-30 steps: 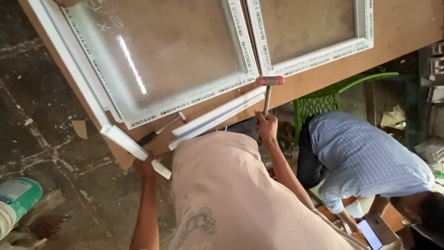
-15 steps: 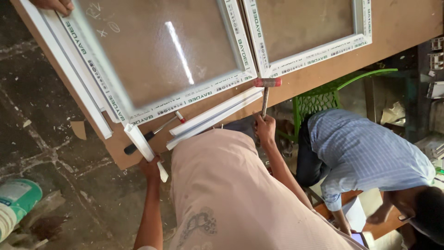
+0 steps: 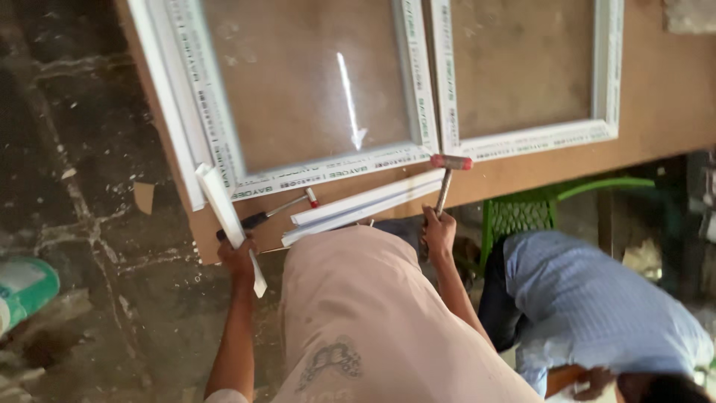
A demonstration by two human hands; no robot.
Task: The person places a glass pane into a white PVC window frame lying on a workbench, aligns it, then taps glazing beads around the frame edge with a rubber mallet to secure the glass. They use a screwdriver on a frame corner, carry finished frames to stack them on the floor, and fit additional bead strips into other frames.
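Note:
My left hand [image 3: 237,259] grips a short white plastic strip [image 3: 221,205] that stands tilted against the table's near left corner. My right hand [image 3: 438,230] holds the handle of a hammer with a red and grey head [image 3: 450,162], its head resting by the lower edge of the white window frame [image 3: 328,173]. The frame holds a glass pane [image 3: 306,82] and lies flat on a brown board table [image 3: 656,97]. A second, smaller hammer [image 3: 280,210] and two long white strips [image 3: 365,207] lie on the table between my hands.
A second white frame [image 3: 537,138] lies to the right on the same table. A person in a blue striped shirt [image 3: 597,313] crouches at the lower right beside a green plastic chair [image 3: 529,213]. A green and white sack [image 3: 22,287] sits on the stone floor at left.
My left hand has lifted the short white strip toward the frame's left corner and turned it more upright. The right hand still holds the hammer in about the same spot.

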